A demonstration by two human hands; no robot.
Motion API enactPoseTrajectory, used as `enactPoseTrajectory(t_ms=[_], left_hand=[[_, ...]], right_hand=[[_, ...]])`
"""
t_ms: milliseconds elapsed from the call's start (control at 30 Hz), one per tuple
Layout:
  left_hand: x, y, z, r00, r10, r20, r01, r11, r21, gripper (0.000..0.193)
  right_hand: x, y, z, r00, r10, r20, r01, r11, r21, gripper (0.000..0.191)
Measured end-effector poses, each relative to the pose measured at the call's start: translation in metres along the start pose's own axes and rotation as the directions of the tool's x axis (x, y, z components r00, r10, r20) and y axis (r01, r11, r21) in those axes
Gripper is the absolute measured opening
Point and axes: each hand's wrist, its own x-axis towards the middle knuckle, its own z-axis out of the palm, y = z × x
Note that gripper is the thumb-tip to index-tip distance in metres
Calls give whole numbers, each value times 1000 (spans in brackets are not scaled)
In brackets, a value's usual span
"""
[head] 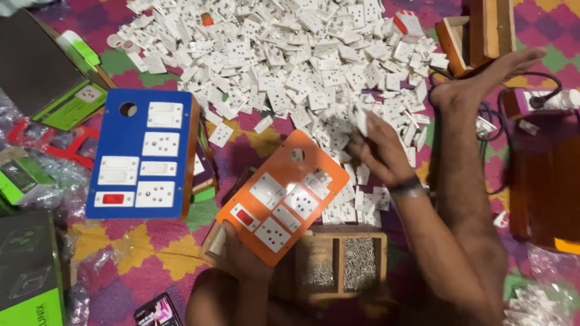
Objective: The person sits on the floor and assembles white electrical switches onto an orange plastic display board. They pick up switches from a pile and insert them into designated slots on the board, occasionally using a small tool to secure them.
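Note:
My left hand (238,253) grips the near corner of an orange switchboard panel (287,196), held tilted over my lap. The panel carries several white sockets and switches, a red indicator and a round hole near its top. My right hand (377,148) reaches into the edge of a big heap of loose white socket and switch modules (290,60); it is blurred, and its fingers appear curled around a white module (360,118). A wooden tray (341,238) with two compartments of small metal screws sits just below the panel.
A finished blue panel (142,154) on a wooden box lies at left. Green boxes (30,271), plastic bags and a red frame (51,142) crowd the far left. My bare foot (483,78) rests at upper right beside wooden boxes (477,30) and a power strip (553,99). A phone (158,311) lies near.

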Motion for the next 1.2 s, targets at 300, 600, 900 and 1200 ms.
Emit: enactPoseTrajectory(t_ms=[300, 600, 900, 1200], left_hand=[[-8, -14, 15, 984, -165, 62, 162, 985, 54, 72], [-18, -21, 20, 986, -140, 92, 119, 971, 206, 61], [-16, -24, 13, 978, -152, 141, 119, 969, 219, 59], [-19, -24, 15, 966, -246, 83, 228, 957, 181, 64]], right_hand=[[-136, 8, -20, 998, -31, 61, 12, 956, 294, 31], [-171, 35, 12, 949, -134, -285, -51, 828, -559, 30], [-171, 40, 14, 930, -260, -259, 5, 715, -699, 29], [-173, 34, 30, 888, -427, -171, 24, 415, -910, 23]])
